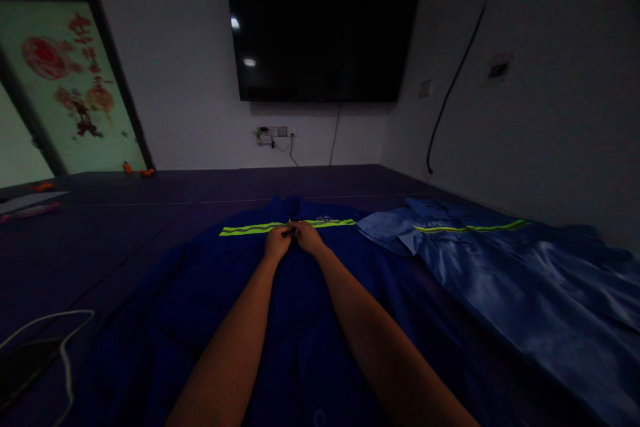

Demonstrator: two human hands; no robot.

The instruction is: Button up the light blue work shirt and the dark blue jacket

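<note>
A dark blue work jacket (220,293) with a yellow-green reflective stripe (250,229) lies spread flat in front of me. Both my arms reach out over it. My left hand (278,241) and my right hand (307,237) meet at the jacket's front, just below the stripe, fingers pinched together on the fabric at the front opening. What exactly they pinch is too small and dark to make out.
A lighter blue jacket (525,280) with its own reflective stripe lies to the right. A white cable (65,347) and a dark device (23,363) lie at the near left. A black TV (320,33) hangs on the far wall above a socket (275,132).
</note>
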